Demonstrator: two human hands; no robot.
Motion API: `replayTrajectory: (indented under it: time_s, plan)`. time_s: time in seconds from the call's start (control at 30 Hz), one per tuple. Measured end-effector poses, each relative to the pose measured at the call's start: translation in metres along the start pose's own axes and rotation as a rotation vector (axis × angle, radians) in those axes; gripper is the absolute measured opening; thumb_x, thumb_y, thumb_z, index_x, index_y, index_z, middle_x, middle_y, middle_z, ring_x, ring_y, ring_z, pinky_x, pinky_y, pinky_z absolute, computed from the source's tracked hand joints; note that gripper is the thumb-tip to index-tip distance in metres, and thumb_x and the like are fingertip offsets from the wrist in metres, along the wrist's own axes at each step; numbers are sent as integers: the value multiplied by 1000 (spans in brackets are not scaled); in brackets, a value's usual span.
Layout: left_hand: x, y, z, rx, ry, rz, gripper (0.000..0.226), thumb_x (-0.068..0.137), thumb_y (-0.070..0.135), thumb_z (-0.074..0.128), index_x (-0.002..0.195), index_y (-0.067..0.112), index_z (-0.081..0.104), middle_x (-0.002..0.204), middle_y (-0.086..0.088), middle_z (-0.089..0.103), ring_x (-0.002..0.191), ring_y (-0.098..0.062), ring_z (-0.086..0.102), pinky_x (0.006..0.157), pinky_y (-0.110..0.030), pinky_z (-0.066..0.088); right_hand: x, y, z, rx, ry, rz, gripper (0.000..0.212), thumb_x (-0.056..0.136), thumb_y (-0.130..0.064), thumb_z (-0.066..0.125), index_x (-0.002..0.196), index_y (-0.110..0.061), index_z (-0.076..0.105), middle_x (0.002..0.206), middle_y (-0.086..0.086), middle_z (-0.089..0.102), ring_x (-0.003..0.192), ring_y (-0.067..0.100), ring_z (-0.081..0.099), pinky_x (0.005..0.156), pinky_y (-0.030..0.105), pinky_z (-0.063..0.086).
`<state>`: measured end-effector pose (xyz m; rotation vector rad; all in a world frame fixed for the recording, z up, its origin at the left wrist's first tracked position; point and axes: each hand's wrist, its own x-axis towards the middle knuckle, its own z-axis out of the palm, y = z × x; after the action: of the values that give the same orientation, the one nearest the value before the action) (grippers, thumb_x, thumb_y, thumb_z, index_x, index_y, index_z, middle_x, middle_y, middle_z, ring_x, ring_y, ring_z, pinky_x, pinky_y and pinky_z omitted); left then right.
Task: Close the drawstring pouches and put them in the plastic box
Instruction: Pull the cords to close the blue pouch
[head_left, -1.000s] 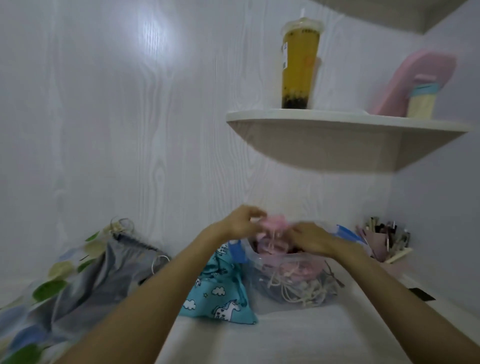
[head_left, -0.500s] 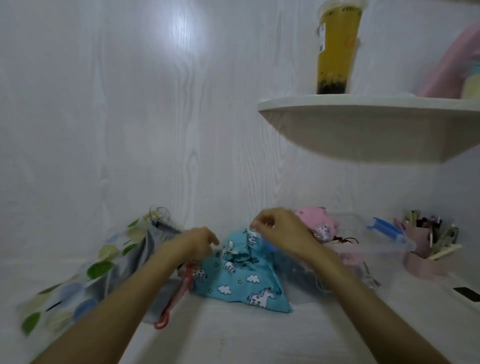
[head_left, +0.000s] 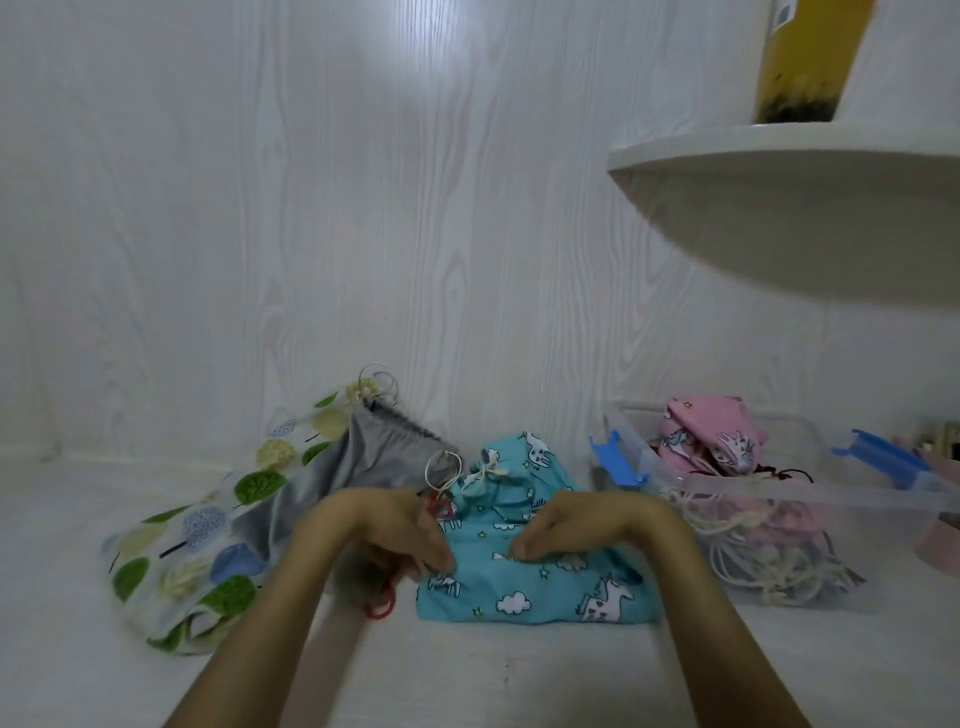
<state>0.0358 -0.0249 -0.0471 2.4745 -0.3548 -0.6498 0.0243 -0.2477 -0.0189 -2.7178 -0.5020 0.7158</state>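
Note:
A blue unicorn-print drawstring pouch (head_left: 540, 587) lies on the white surface in the middle, its cream cord tied at the top. My left hand (head_left: 384, 530) and my right hand (head_left: 576, 525) both come down on its upper part, fingers curled with the tips pinching the fabric. To the right stands the clear plastic box (head_left: 779, 491) with blue latches. It holds a pink unicorn pouch (head_left: 711, 436) and more pouches with cream cords. A grey pouch (head_left: 374, 457) and a tree-print pouch (head_left: 208, 525) lie to the left.
A red cord (head_left: 384, 608) trails out under my left hand. A white corner shelf (head_left: 779, 208) juts out above the box and carries a yellow drink cup (head_left: 805, 62). A white wood-grain wall stands close behind the pouches.
Both hands left the pink pouch in the box, went left to the blue pouch's cord, and now sit lower on the blue pouch. The camera has turned left and down.

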Motion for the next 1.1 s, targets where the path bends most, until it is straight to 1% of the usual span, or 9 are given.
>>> replayTrajectory:
  time_s: [0.07, 0.17, 0.27, 0.4, 0.5, 0.6, 0.8, 0.97, 1.1]
  plan:
    - [3, -3, -5, 46, 115, 2, 20, 89, 35, 62, 73, 24, 67, 67, 10, 64, 57, -1, 57, 59, -14, 46, 2, 2, -2, 54, 31, -19, 33, 94, -35, 52, 119, -18, 65, 125, 2, 64, 108, 12, 60, 99, 26, 44]
    - [20, -7, 3, 118, 606, 19, 14, 86, 35, 64, 95, 24, 68, 89, 6, 68, 80, -10, 62, 73, -26, 50, 17, 2, 2, 302, 360, -24, 14, 93, -19, 54, 101, -14, 64, 96, 9, 74, 66, 10, 65, 72, 23, 54]
    - [39, -9, 20, 229, 730, 143, 36, 84, 44, 63, 117, 30, 60, 117, 5, 60, 114, -19, 54, 93, -35, 46, 36, 1, 13, 94, 846, -41, 41, 89, -25, 59, 127, -25, 46, 117, -1, 63, 92, 13, 62, 77, 30, 49]
    - [47, -10, 29, 317, 740, 235, 26, 81, 40, 68, 107, 34, 67, 124, 11, 53, 120, -13, 40, 100, -30, 34, 52, 1, 28, -43, 724, -156, 89, 90, -20, 58, 149, -38, -6, 159, -10, 4, 127, 21, 46, 96, 37, 44]
    - [46, -17, 22, 56, 717, 352, 11, 75, 33, 76, 82, 38, 70, 97, 16, 69, 93, -4, 60, 88, -35, 51, 62, 13, 30, -149, 751, -84, 63, 90, -27, 58, 145, -36, 27, 142, -2, 38, 115, 21, 53, 88, 36, 46]
    - [38, -23, 8, -121, 691, 278, 23, 77, 28, 76, 99, 33, 71, 104, 13, 71, 91, -2, 65, 87, -35, 55, 60, 18, 24, 30, 825, -92, 23, 86, -28, 65, 109, -30, 65, 104, -1, 64, 91, 18, 62, 80, 35, 52]
    - [9, -20, -20, -96, 963, 121, 36, 93, 40, 53, 123, 22, 61, 123, 3, 64, 104, -12, 61, 92, -33, 50, 28, 3, -4, 565, 928, -423, 19, 81, -10, 72, 86, -28, 71, 86, -8, 72, 79, 9, 68, 68, 20, 56]
    - [-22, 21, -17, -278, 400, 454, 62, 85, 40, 64, 140, 30, 39, 131, 18, 51, 114, 2, 53, 99, -24, 47, 6, -14, -12, 921, 854, -577, 18, 78, -8, 72, 87, -23, 72, 87, -1, 74, 77, 4, 69, 65, 13, 51]
    - [-20, 25, -19, -150, 824, 476, 38, 80, 26, 73, 116, 33, 62, 105, 18, 68, 94, -2, 65, 86, -38, 55, -6, -20, -21, 1242, 736, -758, 21, 62, -23, 75, 83, -22, 73, 95, 6, 73, 90, 15, 68, 73, 19, 55]
